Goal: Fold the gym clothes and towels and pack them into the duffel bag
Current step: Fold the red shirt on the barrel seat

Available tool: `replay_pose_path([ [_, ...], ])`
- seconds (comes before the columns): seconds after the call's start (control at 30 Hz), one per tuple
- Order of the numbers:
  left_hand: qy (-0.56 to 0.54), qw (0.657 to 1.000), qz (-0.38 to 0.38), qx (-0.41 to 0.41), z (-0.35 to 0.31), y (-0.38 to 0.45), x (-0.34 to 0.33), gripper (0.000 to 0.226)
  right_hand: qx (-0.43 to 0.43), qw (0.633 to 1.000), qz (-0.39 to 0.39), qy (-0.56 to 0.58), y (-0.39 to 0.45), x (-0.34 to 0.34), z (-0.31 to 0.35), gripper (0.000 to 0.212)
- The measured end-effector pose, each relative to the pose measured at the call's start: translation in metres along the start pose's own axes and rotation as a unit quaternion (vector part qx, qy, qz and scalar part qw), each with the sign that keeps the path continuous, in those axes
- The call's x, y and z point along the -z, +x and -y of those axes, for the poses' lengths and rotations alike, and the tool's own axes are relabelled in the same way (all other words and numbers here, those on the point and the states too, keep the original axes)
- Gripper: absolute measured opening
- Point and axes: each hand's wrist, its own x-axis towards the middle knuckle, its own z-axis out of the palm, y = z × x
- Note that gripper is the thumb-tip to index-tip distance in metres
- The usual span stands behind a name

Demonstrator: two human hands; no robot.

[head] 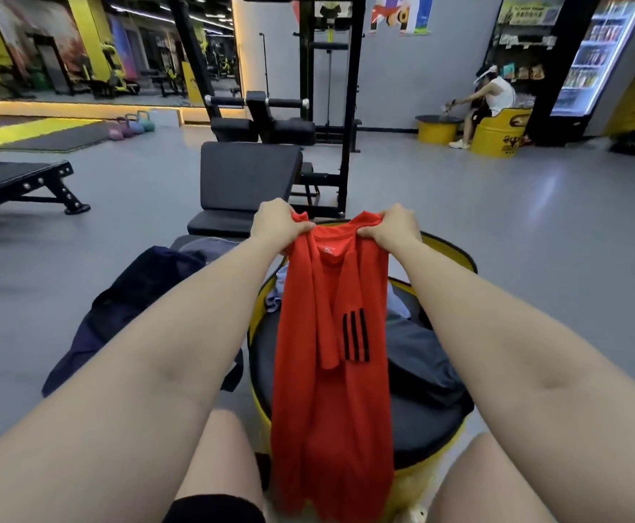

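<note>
- Our left hand [280, 220] and right hand [391, 226] each grip a bunched shoulder of the red T-shirt [332, 356]; fingers curled tight
- It hangs over the yellow-rimmed round stool [436, 435]

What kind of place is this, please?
Most likely a gym: a black weight bench on the left, coloured kettlebells on the floor by the mirror wall, and a tall black exercise machine straight ahead.

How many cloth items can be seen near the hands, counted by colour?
Red: 1, the red shirt, which the left hand and right hand grip at the shoulders.
Dark grey: 1, the grey garment on the round stool.
Navy: 1, the navy cloth on the floor.
Light blue: 1, the light blue cloth, partly hidden.
Total: 4
</note>
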Motion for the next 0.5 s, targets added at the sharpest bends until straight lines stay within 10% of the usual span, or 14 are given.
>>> replay_pose_path([
  [0.5,-0.010,0.997,0.028,0.077,0.072,0.140,-0.101,0.039,-0.040,0.998,0.045,-0.009,0.143,-0.114,-0.044,0.029],
])
